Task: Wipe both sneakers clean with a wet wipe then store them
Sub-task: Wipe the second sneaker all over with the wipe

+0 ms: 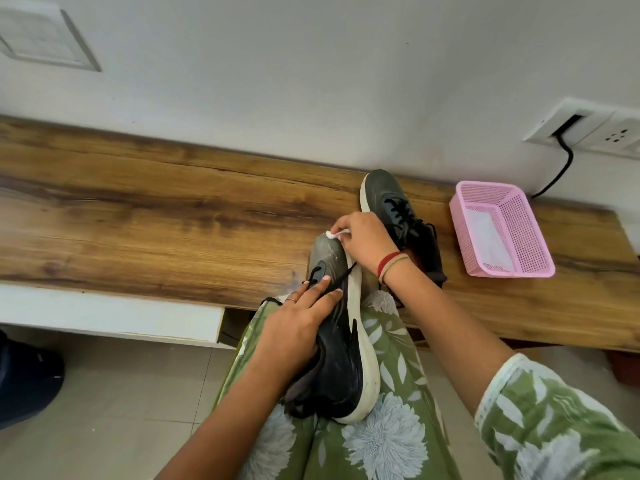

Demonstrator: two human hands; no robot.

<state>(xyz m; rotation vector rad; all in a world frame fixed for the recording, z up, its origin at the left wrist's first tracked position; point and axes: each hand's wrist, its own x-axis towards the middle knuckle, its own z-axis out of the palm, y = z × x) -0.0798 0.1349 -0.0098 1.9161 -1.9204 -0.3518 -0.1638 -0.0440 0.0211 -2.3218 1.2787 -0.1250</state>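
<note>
Item one, held sneaker (341,344), centre of the frame, lying on its side across my lap with the pale sole turned right; my left hand (298,327) clamps it over the laces and collar, fingers spread and pressing. Item two, wet wipe (334,234), a small bunched white wad pinched in the closed fingers of my right hand (363,242), touching the toe tip. Item three, second sneaker (398,216), upright on the wooden bench (156,216) behind my right hand, right of centre, untouched as far as I can judge. Item four, pink basket (500,228), right of the frame, with something white and flat inside. Risks: the shoe rests on soft cloth and could roll or slide off the knee if the left grip slackens; a loose lace could snag the wipe; the wad is small and may tear or drop. Unclear: the far side of the held shoe, the second shoe's heel behind my wrist, where the pair is to be stored
</note>
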